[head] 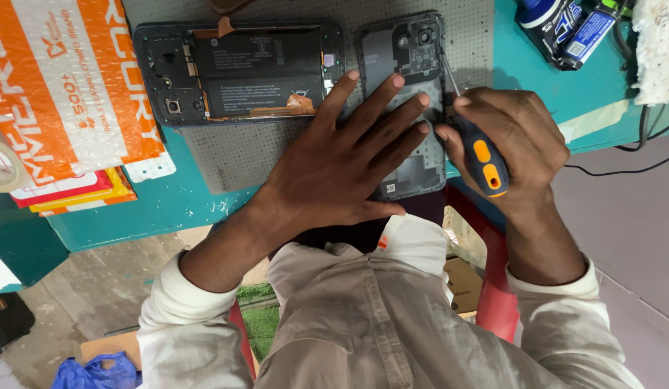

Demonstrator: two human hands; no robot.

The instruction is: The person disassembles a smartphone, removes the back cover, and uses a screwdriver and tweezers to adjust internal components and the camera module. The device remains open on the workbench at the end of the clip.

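While my left hand (pixel 345 162) lies flat, fingers spread, pinning the phone back cover (pixel 406 101) to the grey perforated mat (pixel 241 151), my right hand (pixel 511 133) is clenched round the orange-and-dark screwdriver (pixel 482 162), its thin shaft (pixel 450 75) angled up along the cover's right edge. Cover sits at the mat's right end, near the teal bench's (pixel 162 205) front edge, camera cutout end away from me. Opened phone body (pixel 237 72), battery showing, lies just left of it on the same mat, toward the back edge. Judgement: cover is light, thin plastic, flexes easily, likely slick on its outer face; cracks if levered hard. Best held by flat palm pressure over the middle, or by the long edges, not the camera corner. Phone body is stiffer but fragile: exposed battery and board, so rim only. Orange-and-white bubble mailers (pixel 68 94) at the bench's left edge; cables (pixel 637 144) and bottles (pixel 558 21) at the back right corner.
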